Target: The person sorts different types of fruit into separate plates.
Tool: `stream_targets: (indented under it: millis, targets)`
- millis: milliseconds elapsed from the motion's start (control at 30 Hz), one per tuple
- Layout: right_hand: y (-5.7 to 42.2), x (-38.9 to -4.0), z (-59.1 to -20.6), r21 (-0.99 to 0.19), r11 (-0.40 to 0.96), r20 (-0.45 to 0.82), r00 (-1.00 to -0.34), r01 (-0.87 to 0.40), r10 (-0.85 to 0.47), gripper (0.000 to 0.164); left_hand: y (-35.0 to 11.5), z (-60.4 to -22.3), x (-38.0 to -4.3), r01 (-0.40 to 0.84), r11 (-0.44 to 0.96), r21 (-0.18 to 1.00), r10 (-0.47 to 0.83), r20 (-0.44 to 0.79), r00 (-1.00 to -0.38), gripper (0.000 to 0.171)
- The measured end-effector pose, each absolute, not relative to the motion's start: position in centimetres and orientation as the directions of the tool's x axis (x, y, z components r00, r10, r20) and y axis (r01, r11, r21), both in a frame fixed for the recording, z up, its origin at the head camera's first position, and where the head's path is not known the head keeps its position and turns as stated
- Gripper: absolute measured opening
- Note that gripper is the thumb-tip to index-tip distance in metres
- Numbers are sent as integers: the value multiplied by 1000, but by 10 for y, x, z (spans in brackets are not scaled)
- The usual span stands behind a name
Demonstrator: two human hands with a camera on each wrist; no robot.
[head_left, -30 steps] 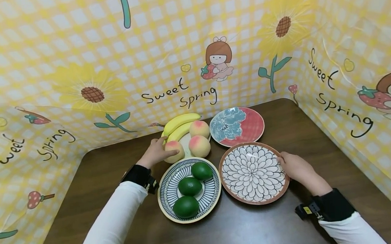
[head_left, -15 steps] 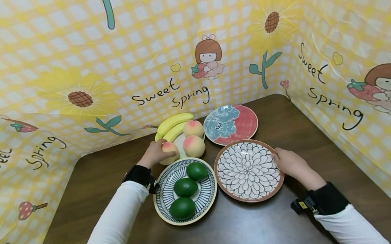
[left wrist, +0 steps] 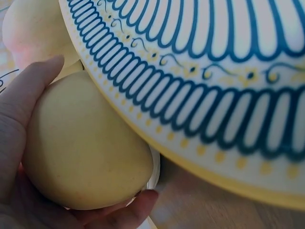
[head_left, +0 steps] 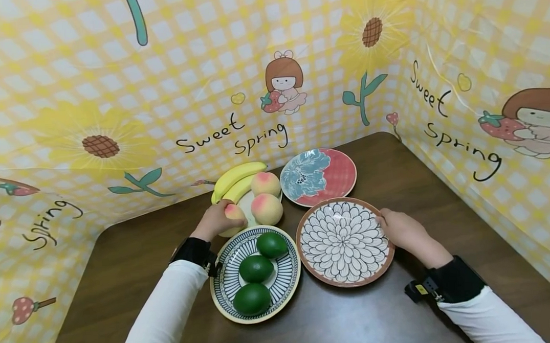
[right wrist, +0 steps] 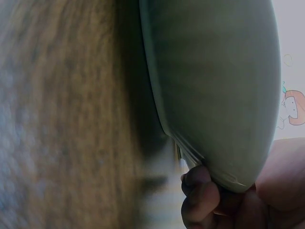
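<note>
My left hand (head_left: 213,220) grips a peach (head_left: 234,213) at the front left of a pale plate. In the left wrist view the thumb and fingers curl round that peach (left wrist: 90,143), close against the rim of the blue-striped plate. My right hand (head_left: 408,236) holds the brown-rimmed petal plate (head_left: 344,242) by its right edge. Seen from the right wrist, curled fingers (right wrist: 202,191) lie under the rim of this plate (right wrist: 214,95). Two more peaches (head_left: 267,209) and yellow bananas (head_left: 238,179) share the pale plate (head_left: 246,203), which is largely hidden beneath them.
Three dark green, egg-shaped fruits (head_left: 256,269) sit on the blue-striped plate (head_left: 284,289), nearest me. Behind the petal plate lies a red plate with a blue flower (head_left: 339,174). Yellow checked cloth (head_left: 184,93) rises at the back and sides of the brown table (head_left: 132,270).
My left fingers have closed round the front peach, where they were spread over it before. The right hand keeps its hold on the petal plate. The head view has shifted slightly rightward.
</note>
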State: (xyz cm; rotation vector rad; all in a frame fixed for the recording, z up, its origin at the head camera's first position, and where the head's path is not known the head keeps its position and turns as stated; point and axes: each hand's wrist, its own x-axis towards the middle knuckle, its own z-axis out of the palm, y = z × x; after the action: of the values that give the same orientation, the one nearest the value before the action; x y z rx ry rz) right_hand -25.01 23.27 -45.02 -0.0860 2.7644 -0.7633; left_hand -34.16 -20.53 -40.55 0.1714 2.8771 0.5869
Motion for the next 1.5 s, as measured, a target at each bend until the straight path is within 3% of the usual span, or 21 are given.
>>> stream_targets:
  millis: [567, 867, 1167, 1500]
  targets:
    - [231, -255, -445, -512, 859, -244, -961, 16, -127, 41, -214, -381, -339, 78, 921, 382, 134, -122, -983, 71]
    - [234, -254, -447, -507, 862, -239, -964, 18, -121, 43, -206, -363, -333, 157, 904, 398, 195, -57, -979, 71]
    - [234, -251, -452, -516, 856, -245, -961, 20, -125, 44, -162, -339, -320, 297, 858, 418, 311, 38, -950, 70]
    - [233, -250, -453, -519, 855, -237, -963, 17, -125, 42, -88, -318, -306, 475, 758, 447, 486, 97, -868, 67]
